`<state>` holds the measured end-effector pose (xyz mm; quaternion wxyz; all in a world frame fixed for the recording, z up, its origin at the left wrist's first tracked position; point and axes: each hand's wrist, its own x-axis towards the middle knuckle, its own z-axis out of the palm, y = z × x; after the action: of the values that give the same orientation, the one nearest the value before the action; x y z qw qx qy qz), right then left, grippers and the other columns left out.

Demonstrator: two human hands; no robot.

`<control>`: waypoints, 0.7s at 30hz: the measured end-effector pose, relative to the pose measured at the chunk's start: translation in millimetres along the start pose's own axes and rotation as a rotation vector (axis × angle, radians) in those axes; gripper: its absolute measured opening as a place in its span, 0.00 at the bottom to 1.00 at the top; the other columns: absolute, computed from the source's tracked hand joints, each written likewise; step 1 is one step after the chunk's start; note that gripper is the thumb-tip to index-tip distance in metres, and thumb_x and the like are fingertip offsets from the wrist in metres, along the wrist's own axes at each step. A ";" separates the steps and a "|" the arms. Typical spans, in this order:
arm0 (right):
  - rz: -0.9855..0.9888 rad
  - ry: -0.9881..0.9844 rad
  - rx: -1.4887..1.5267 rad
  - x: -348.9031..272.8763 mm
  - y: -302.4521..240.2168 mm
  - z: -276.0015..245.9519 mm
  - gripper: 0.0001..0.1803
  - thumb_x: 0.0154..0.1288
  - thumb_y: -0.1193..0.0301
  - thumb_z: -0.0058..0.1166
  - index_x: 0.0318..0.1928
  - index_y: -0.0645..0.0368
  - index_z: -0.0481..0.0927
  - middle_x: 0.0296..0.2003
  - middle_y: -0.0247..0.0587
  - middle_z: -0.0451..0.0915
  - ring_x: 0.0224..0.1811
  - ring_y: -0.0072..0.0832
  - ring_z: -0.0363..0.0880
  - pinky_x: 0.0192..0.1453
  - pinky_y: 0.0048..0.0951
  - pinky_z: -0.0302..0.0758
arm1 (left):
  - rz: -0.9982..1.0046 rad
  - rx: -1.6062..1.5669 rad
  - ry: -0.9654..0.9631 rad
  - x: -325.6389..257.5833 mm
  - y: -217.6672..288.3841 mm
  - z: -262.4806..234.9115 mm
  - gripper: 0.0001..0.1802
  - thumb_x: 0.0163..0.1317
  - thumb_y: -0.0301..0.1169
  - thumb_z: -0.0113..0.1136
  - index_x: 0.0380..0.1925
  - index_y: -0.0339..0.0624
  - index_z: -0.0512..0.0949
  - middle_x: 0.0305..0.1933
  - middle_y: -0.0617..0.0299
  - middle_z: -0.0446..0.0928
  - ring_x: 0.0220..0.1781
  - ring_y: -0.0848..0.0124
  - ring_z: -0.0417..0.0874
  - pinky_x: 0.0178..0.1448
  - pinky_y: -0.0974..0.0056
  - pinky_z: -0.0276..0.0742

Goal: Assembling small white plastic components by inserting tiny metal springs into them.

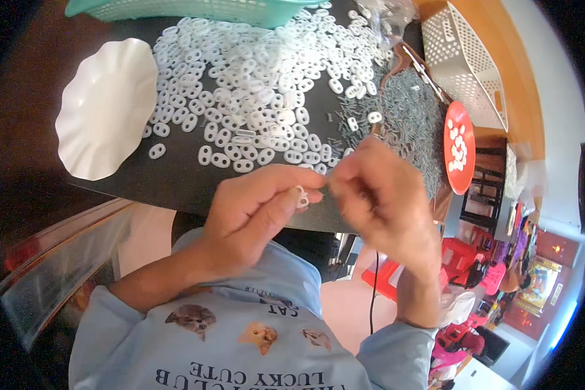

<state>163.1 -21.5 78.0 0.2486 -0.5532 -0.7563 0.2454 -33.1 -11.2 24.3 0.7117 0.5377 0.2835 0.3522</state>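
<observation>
My left hand point(250, 211) pinches a small white oval plastic piece with two holes point(302, 200) between thumb and fingers, just past the table's near edge. Close by on the right, my right hand point(387, 195) is curled with its fingertips pressed together, slightly blurred. What it holds, if anything, is too small or hidden to make out. Many more white two-hole pieces point(260, 91) are spread over the dark table point(182, 156) in front of my hands. Beyond my right hand lies a heap of small, thin dark-grey pieces point(413, 120), with a few white pieces on it.
A white wavy-edged dish point(107, 110) stands at the left, a teal basket point(195, 10) at the far edge. To the right are a red plate point(459, 179) with white pieces, a white perforated basket point(461, 58) and a clear plastic bag point(393, 19). A black cable point(373, 292) hangs below the table.
</observation>
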 end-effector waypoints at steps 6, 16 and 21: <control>-0.123 0.051 -0.139 -9.0 -12.0 14.4 0.07 0.51 0.82 0.56 0.33 0.63 0.74 0.24 0.41 0.70 0.21 0.35 0.73 0.22 0.34 0.69 | -0.088 -0.169 0.018 -4.1 -1.0 2.2 0.15 0.69 0.29 0.44 0.47 0.29 0.74 0.40 0.60 0.77 0.42 0.78 0.76 0.49 0.73 0.71; -0.373 0.058 -0.401 -18.4 1.5 10.3 0.19 0.42 0.81 0.57 0.40 0.59 0.81 0.24 0.36 0.68 0.21 0.30 0.73 0.21 0.29 0.71 | -0.150 -0.380 0.021 0.0 -6.9 11.6 0.14 0.69 0.29 0.45 0.45 0.28 0.74 0.41 0.58 0.78 0.43 0.77 0.77 0.50 0.72 0.72; -0.142 0.176 0.011 -28.7 5.4 7.7 0.02 0.56 0.80 0.55 0.30 0.64 0.75 0.23 0.36 0.71 0.23 0.25 0.68 0.26 0.24 0.64 | -0.052 -0.258 0.104 2.8 -9.0 19.0 0.13 0.69 0.29 0.45 0.42 0.31 0.75 0.36 0.62 0.77 0.37 0.79 0.75 0.44 0.73 0.71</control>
<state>169.5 -48.3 65.7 0.3337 -0.5163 -0.7675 0.1817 -14.9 -21.2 20.6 0.7683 0.4152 0.2861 0.3944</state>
